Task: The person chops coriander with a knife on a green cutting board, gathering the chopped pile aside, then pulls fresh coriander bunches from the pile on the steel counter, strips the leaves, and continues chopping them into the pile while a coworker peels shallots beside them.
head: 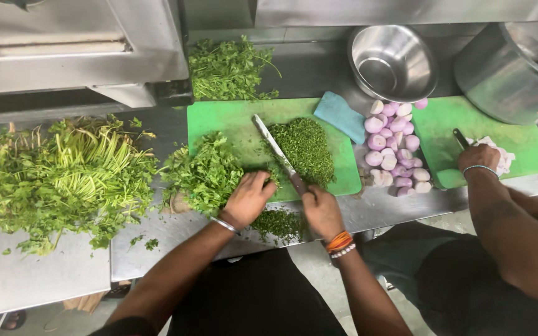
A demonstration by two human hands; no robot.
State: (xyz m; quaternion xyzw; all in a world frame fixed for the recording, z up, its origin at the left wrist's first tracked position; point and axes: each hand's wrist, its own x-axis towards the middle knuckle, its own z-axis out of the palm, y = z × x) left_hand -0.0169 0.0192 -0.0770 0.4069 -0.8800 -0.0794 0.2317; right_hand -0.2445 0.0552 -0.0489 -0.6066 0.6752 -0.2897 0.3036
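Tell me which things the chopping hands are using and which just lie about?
In use: left hand, right hand, long steel knife, left green plastic chopping board, finely chopped green herbs, leafy herb bunch.

Lying about: round steel bowl, folded blue cloth, peeled pink shallots.

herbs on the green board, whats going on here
A person stands at a steel counter with a green cutting board. Their right hand grips a knife laid against a heap of finely chopped herbs, and their left hand presses on a bunch of leafy herbs. A big pile of stems lies further left. On the right, a co-worker's hand works at a second green board, beside peeled onions.
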